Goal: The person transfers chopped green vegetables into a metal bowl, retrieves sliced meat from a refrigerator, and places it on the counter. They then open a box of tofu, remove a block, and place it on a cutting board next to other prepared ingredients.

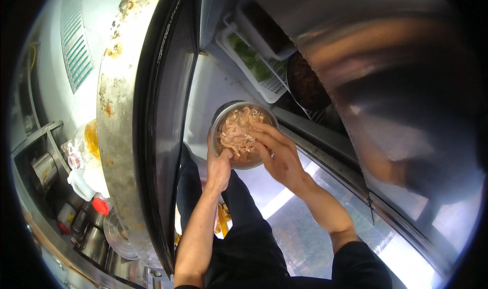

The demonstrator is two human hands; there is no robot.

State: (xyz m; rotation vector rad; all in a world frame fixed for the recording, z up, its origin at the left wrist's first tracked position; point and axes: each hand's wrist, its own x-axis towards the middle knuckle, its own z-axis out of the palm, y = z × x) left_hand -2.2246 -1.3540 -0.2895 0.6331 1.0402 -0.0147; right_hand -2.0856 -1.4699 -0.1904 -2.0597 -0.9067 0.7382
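Observation:
A round metal bowl (275, 120) holds pale strips that look like raw sliced meat (241, 129), with some brownish liquid at the near side. My left hand (220, 167) grips the bowl's near left rim, the thumb over the edge and the fingers hidden behind the wall. At the right side my right hand (280, 153) reaches over the rim, its fingers spread and the fingertips at the strips; it grasps nothing that I can make out. The bowl is beside the open front of a steel cabinet.
Inside the cabinet, a white plastic basket (275, 96) of green leaves, a grey tub (253, 29) and a dark round container (305, 83) sit by a wire shelf. A door with a black gasket (146, 109) stands at left. Bottles and tins (45, 170) lie beyond it.

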